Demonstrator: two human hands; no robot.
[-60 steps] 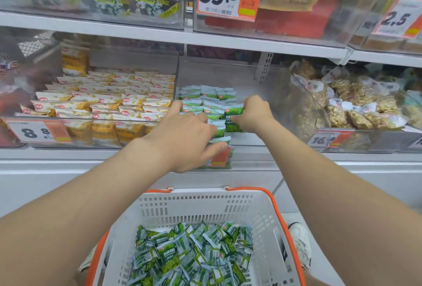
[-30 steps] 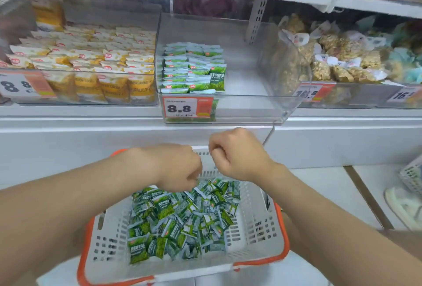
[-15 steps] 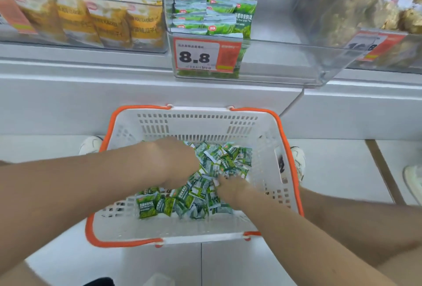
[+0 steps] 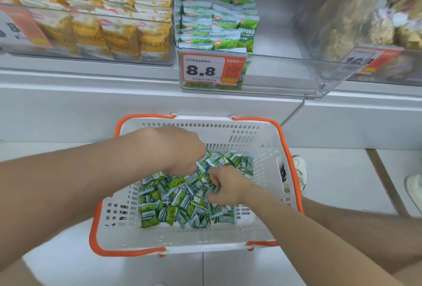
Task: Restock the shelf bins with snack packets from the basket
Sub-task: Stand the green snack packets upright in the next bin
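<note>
A white basket with orange rim (image 4: 187, 239) stands on the floor below the shelf, holding a heap of green snack packets (image 4: 173, 203). My left hand (image 4: 175, 148) is down in the heap at its far side, fingers curled among packets. My right hand (image 4: 226, 185) is closed on green packets in the middle of the heap. Above, a clear shelf bin (image 4: 285, 80) with an 8.8 price tag (image 4: 213, 69) holds rows of the same green packets (image 4: 217, 18) in its left half; its right half is bare.
A bin of yellow snack packets (image 4: 109, 34) sits left of the green bin, a bin of brown wrapped snacks (image 4: 376, 18) to the right. A white shoe (image 4: 299, 171) rests beside the basket's right wall, another shoe (image 4: 414, 191) at the far right edge.
Both hands left the shelf bin and dropped into the basket. My view tilted down. Since half a second ago the right hand has closed on packets and the left has shifted right.
</note>
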